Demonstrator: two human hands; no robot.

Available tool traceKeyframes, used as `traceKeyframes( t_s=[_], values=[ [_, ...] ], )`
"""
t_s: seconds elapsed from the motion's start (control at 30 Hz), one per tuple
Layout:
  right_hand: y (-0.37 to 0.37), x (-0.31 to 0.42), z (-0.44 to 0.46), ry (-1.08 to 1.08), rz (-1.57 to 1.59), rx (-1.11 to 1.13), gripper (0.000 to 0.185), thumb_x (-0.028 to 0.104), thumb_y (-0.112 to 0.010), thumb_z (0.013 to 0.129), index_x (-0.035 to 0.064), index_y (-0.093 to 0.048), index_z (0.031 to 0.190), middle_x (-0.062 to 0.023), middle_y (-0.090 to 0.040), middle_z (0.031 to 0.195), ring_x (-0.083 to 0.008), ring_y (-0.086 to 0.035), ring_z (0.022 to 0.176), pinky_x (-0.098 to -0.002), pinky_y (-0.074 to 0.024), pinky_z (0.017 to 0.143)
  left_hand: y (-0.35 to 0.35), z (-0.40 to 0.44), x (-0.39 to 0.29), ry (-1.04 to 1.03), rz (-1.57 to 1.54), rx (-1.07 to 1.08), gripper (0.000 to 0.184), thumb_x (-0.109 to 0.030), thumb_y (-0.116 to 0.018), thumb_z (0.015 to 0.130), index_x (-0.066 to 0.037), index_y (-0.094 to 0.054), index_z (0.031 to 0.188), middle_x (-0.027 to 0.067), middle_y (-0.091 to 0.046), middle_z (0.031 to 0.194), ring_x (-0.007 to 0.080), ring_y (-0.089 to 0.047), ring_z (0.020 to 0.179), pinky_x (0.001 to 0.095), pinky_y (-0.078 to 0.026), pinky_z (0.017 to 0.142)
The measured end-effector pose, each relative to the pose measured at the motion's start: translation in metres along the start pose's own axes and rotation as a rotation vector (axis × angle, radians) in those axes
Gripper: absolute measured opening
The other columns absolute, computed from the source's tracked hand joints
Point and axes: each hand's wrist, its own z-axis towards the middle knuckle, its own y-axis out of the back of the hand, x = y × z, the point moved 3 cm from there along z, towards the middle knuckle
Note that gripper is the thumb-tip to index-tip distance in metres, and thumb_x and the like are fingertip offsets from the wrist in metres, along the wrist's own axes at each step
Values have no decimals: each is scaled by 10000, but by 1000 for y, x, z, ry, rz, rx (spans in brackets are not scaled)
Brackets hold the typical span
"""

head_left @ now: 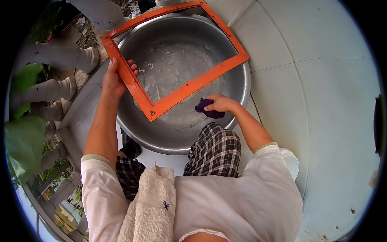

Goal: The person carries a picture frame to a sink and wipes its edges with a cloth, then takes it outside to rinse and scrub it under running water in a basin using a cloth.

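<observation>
An orange rectangular frame [177, 97] is held tilted over a large round metal basin [161, 142] with some water in it. Its left side is in the grip of my left hand [115, 80], thumb on the near face and fingers showing through the opening. My right hand [219, 103] is closed on a dark purple cloth [209, 109], over the basin's near right part and just below the frame's lower edge. The cloth and the frame are apart.
White balusters [56, 56] line the left side, with green leaves [26, 141] beside them. Pale floor tiles [282, 92] lie to the right. A beige towel [153, 197] hangs on my chest. A white bucket [291, 163] stands by my right elbow.
</observation>
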Motion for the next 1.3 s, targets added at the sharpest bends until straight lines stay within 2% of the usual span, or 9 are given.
traceKeyframes(
  t_s=[0.1, 0.17, 0.3, 0.43, 0.57, 0.8, 0.93, 1.17, 1.3],
  values=[
    [27, 42, -36, 396, 25, -340, 335, 230, -710, 738, -8, -659, 968, -120, -641, 940, -264, -625, 852, -357, -482, 816, 8, -1, 7, 38, -50, -40, 368, -406, -386, 993, -62, -457, 1106, 130, -561, 942, 248, -581, 774, 405, -528, 689],
    [48, 81, -54, 210, 302, -358, 369, 180, -708, 733, 14, -639, 1056, -144, -642, 1028, -279, -628, 923, -345, -483, 834, 11, 9, 16, -33, -82, -79, 363, -423, -371, 994, -79, -457, 1072, 110, -534, 877, 224, -553, 717, 386, -511, 644],
    [61, 85, -26, 167, -147, -919, 361, 154, -648, 795, -21, -600, 1107, -171, -622, 1057, -293, -615, 958, -366, -476, 871, 28, 25, 39, -75, -151, -73, 369, -438, -350, 996, -86, -452, 1030, 94, -504, 819, 202, -514, 663, 362, -477, 586],
    [28, 71, 8, 162, -481, -896, 320, 215, -641, 816, -18, -627, 1034, -182, -588, 1001, -348, -577, 921, -419, -469, 836, 22, 27, 47, -59, -176, -92, 370, -430, -334, 1001, -80, -453, 1022, 98, -502, 801, 204, -508, 647, 357, -471, 574],
    [-21, 97, 10, 209, -354, -825, 279, 251, -632, 833, -12, -634, 927, -188, -578, 956, -368, -574, 882, -430, -476, 800, 20, 36, 51, -27, -145, -120, 380, -429, -334, 1001, -66, -447, 1001, 104, -500, 801, 208, -501, 629, 359, -466, 567],
    [-7, 109, 34, -207, -72, -906, 283, 201, -659, 798, -28, -622, 961, -205, -658, 914, -316, -653, 811, -377, -514, 727, 16, 44, 52, -50, -138, -91, 368, -414, -316, 1003, -58, -398, 962, 116, -503, 779, 211, -505, 599, 366, -461, 535],
    [15, 83, 58, -30, -103, -1040, 237, 186, -645, 798, -6, -657, 937, -198, -659, 914, -320, -650, 826, -378, -512, 744, 16, 57, 65, -88, -129, -116, 364, -412, -323, 1002, -55, -386, 969, 117, -504, 764, 207, -495, 556, 362, -453, 499],
    [9, 98, 46, 81, -303, -764, 192, 107, -590, 764, 21, -677, 912, -172, -632, 930, -330, -619, 866, -394, -495, 775, 23, 63, 59, -91, -98, -109, 351, -404, -352, 996, -56, -400, 983, 107, -513, 749, 191, -503, 529, 342, -453, 464],
    [49, 91, 15, 89, 56, -976, 231, 67, -593, 763, 22, -669, 976, -152, -605, 986, -332, -594, 933, -373, -484, 838, 22, 63, 60, -93, -126, -109, 361, -407, -357, 996, -52, -417, 979, 105, -519, 744, 192, -514, 526, 341, -459, 464]
  ],
)
